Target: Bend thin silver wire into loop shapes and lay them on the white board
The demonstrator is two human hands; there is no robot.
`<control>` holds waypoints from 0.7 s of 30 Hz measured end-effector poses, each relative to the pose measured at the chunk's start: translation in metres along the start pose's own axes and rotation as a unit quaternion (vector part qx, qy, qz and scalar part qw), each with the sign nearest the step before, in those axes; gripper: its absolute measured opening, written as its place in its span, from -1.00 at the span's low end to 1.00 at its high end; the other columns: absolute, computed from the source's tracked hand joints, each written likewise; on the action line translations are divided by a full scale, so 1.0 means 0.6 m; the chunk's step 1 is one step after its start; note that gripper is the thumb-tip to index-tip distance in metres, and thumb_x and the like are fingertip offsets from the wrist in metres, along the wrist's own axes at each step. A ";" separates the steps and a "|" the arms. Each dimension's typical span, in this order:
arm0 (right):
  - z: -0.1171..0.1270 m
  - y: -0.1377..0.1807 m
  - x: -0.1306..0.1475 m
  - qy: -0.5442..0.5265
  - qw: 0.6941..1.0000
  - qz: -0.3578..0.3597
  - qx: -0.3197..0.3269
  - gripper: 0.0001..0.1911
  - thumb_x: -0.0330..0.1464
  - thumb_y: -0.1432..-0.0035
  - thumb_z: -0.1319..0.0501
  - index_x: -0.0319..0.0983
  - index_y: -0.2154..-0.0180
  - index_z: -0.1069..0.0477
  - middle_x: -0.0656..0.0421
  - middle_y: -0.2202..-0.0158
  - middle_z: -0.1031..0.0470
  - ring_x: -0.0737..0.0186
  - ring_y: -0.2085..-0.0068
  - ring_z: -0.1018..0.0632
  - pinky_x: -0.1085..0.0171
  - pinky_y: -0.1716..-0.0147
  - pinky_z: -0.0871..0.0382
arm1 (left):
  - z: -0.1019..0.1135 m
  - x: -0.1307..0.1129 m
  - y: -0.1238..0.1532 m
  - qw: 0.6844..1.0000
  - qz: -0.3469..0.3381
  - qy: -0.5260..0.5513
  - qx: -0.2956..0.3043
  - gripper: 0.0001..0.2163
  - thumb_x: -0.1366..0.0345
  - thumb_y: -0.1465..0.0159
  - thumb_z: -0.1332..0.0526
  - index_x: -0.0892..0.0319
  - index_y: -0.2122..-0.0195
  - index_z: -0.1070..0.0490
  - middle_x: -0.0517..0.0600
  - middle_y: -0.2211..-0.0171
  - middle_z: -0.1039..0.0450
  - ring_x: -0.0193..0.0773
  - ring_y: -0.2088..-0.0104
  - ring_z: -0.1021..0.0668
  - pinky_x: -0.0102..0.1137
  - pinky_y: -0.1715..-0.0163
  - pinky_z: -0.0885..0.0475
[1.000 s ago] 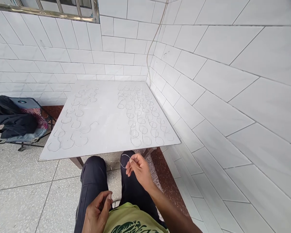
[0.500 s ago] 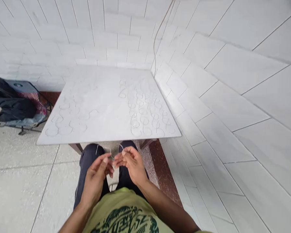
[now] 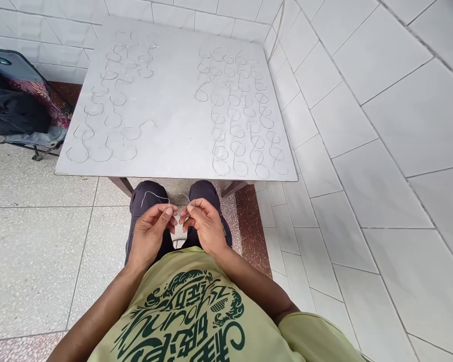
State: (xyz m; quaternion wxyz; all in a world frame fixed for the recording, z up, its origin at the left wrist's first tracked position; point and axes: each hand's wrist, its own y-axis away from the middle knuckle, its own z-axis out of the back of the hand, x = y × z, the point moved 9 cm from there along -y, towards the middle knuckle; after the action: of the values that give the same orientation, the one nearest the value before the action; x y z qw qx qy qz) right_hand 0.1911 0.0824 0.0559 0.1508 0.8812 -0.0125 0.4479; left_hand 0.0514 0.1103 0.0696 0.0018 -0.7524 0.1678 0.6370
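Observation:
Above my knees, my left hand (image 3: pixel 153 226) pinches a thin pale wire (image 3: pixel 156 195) between thumb and fingertips. Its free end curves up and to the left over my left knee. My right hand (image 3: pixel 204 223) is closed in a pinch as well, and a short curved wire (image 3: pixel 185 195) rises from its fingertips. Both hands are close together, with a narrow gap between them. Whether the two wires are one piece, I cannot tell. On the white tabletop (image 3: pixel 173 125) beyond lie many bent wires, S-shaped and hooked ones on the left, looped ones (image 3: pixel 221 166) on the right.
The table's front edge runs just past my knees. A tiled wall (image 3: pixel 362 176) closes off the right side, and another stands behind the table. At the left is a folding chair (image 3: pixel 26 80) with dark cloth (image 3: pixel 17 108) on it. A cable (image 3: pixel 278 27) hangs in the corner.
The view has tipped downward, so the tabletop and my shirt show more fully. The wire in my left hand now extends visibly over my left knee. Both hands keep their pinch.

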 end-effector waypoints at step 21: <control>-0.039 0.037 0.009 0.341 0.920 0.161 0.106 -0.96 -0.35 -0.38 -0.20 -0.16 0.19 -0.42 0.16 0.27 -0.60 0.30 0.37 -0.59 0.30 0.35 -0.48 | 0.041 0.008 -0.018 0.981 0.010 -0.184 -0.053 -0.69 0.04 -0.37 -0.27 0.21 0.19 -0.58 -0.03 0.40 -0.53 -0.33 0.48 -0.46 -0.43 0.44 -0.35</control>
State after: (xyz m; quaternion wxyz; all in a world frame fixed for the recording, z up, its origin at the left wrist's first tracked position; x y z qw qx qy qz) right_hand 0.1722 0.0681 0.0787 -0.0224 0.6721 -0.0549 0.7381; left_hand 0.0314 0.1246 0.0584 -0.0137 -0.6197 0.1375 0.7726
